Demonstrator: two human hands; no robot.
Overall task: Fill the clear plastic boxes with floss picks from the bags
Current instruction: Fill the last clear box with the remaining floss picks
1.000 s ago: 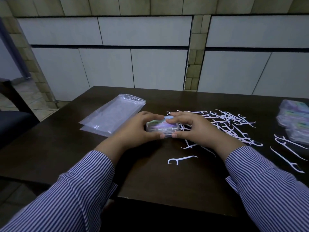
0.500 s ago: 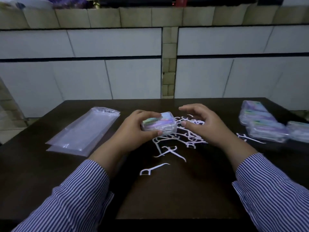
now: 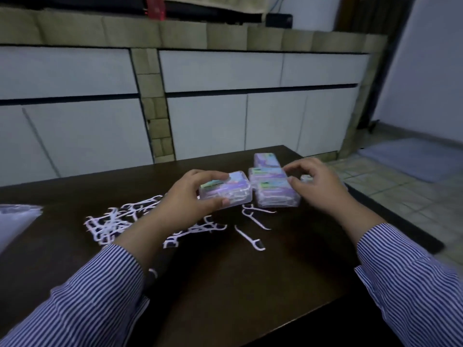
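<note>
My left hand (image 3: 193,196) grips a clear plastic box (image 3: 230,190) with floss picks inside and a colourful label on its closed lid, held just above the dark table (image 3: 225,284). Right beside it stand three similar filled boxes (image 3: 273,189) in a row near the table's far right corner. My right hand (image 3: 318,186) hovers over their right side, fingers curled and apart, touching the nearest one's edge. A loose heap of white floss picks (image 3: 117,221) lies on the table left of my left wrist. Part of a clear bag (image 3: 15,221) shows at the left edge.
Single floss picks (image 3: 250,237) lie scattered in front of the boxes. Another small box (image 3: 307,179) is partly hidden behind my right hand. The table's right edge drops to a tiled floor (image 3: 400,196). A white panelled wall runs behind the table.
My right hand let go of the box and moved right to the row of filled boxes. My left hand carried the closed box rightward beside them. The view swung to the right.
</note>
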